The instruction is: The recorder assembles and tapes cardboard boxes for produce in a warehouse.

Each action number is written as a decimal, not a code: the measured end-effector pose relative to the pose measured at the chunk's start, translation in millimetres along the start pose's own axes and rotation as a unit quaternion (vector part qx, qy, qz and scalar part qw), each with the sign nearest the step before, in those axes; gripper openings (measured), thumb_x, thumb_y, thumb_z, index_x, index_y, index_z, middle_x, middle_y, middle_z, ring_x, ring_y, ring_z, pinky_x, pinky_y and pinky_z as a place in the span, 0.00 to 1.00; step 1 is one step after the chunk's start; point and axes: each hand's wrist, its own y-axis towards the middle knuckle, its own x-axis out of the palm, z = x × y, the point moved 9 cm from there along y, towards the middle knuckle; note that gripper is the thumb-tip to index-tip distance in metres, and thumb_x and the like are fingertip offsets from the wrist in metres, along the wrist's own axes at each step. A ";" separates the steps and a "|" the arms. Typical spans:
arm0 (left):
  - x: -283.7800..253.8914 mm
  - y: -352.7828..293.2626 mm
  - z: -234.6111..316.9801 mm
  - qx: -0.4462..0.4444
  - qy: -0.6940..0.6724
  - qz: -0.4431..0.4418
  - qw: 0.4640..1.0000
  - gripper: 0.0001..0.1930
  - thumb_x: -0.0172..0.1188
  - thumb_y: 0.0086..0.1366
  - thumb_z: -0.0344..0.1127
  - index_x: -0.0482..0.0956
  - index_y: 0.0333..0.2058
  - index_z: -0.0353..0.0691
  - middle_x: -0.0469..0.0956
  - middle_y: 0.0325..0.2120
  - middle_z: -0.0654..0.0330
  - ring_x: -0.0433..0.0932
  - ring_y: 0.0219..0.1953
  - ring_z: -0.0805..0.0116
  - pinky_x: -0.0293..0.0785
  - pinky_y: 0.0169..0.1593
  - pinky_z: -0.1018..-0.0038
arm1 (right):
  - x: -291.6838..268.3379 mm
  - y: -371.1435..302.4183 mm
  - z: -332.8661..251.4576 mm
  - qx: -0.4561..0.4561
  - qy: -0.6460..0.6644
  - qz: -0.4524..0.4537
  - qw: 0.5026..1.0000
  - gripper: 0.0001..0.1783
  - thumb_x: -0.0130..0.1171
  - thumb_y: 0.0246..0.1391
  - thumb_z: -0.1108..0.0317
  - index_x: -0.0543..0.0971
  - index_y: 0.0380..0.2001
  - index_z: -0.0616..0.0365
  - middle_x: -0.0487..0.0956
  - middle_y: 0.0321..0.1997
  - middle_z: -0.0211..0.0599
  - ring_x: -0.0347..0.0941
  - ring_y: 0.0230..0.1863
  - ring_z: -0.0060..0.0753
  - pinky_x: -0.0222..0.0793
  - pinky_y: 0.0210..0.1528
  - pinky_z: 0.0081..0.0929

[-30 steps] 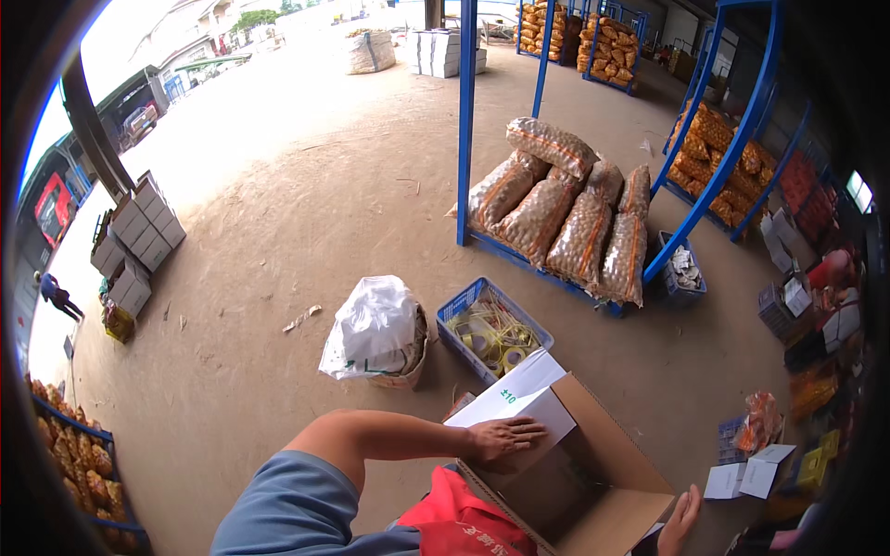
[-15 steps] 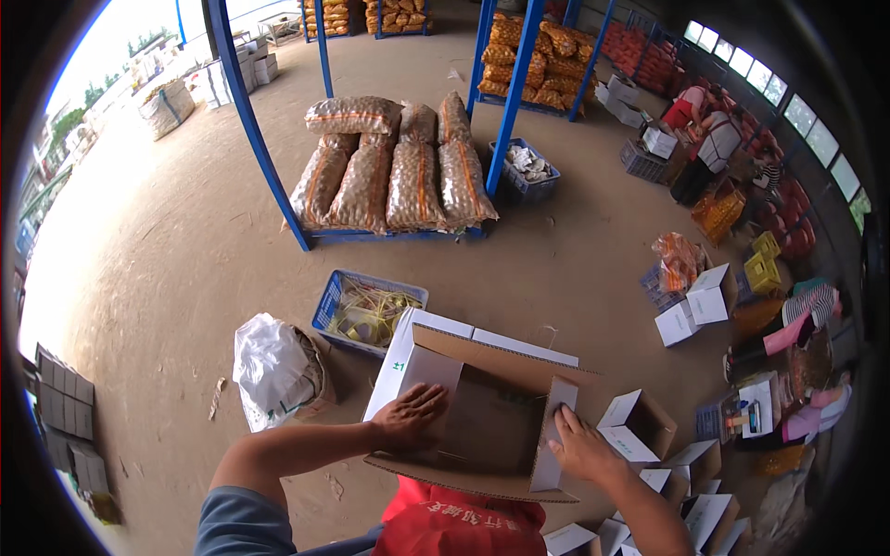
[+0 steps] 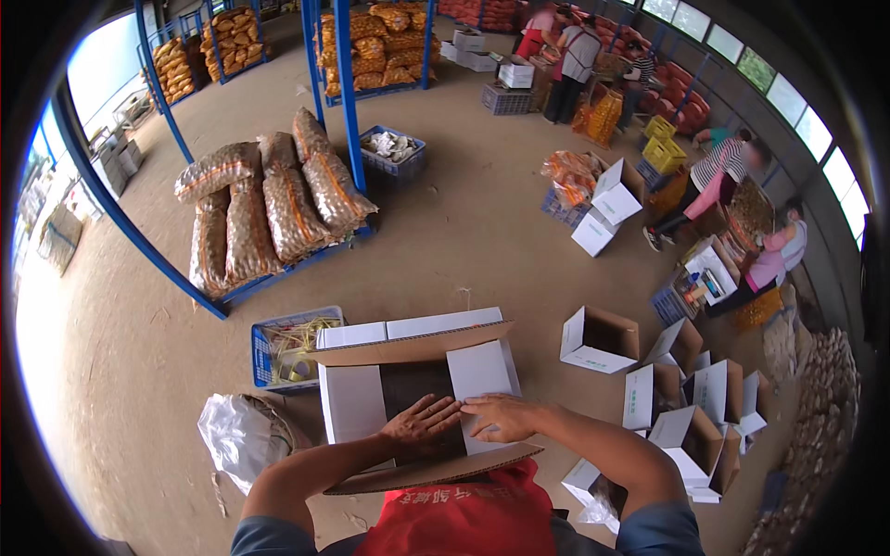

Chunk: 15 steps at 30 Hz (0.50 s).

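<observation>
In front of me lies a carton [image 3: 422, 350], white outside and brown inside, its top partly open. Its white left end flap [image 3: 354, 398] and white right end flap [image 3: 484, 371] lie folded inward, with a dark gap between them. The two long brown flaps stick up and outward along the far and near sides. My left hand [image 3: 425, 423] is spread flat over the gap, by the left flap. My right hand [image 3: 501, 417] lies flat on the right flap, fingers outstretched, fingertips close to my left hand. Neither hand grips anything.
A blue crate [image 3: 261, 357] with straps and tape rolls stands beyond the carton's left side. Left of me is a sack with white plastic [image 3: 239, 440]. Several open cartons [image 3: 601, 341] crowd the right floor. Filled mesh sacks [image 3: 246, 232] lie on a blue rack; people work far right.
The carton's right end flap has gone from standing up to lying inward under my right hand. Both hands have come together over the middle. The view has turned to the right.
</observation>
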 end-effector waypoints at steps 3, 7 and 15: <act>4.3 0.5 -2.4 -0.026 0.003 -0.056 0.998 0.43 0.59 0.74 0.55 0.54 0.80 0.44 0.52 0.82 0.52 0.53 0.82 0.50 0.52 0.82 0.51 | -14.2 6.3 -10.7 -0.009 -0.044 0.017 0.999 0.19 0.59 0.70 0.52 0.91 0.48 0.50 0.77 0.73 0.49 0.69 0.76 0.50 0.62 0.78 0.47; 13.3 0.9 -8.7 -0.065 -0.044 -0.125 0.989 0.46 0.60 0.69 0.47 0.49 0.82 0.51 0.45 0.84 0.59 0.54 0.82 0.51 0.59 0.80 0.54 | -127.4 21.1 -40.4 -0.088 0.033 0.329 0.940 0.10 0.62 0.67 0.60 0.86 0.39 0.54 0.88 0.43 0.37 0.84 0.48 0.48 0.78 0.55 0.47; 29.0 -1.2 -22.0 -0.077 -0.058 -0.136 0.986 0.48 0.59 0.67 0.35 0.46 0.82 0.54 0.40 0.85 0.65 0.60 0.79 0.50 0.66 0.76 0.53 | -189.0 78.1 -11.2 0.110 -0.120 0.351 0.922 0.26 0.48 0.77 0.46 0.87 0.44 0.54 0.89 0.41 0.47 0.86 0.48 0.55 0.78 0.57 0.51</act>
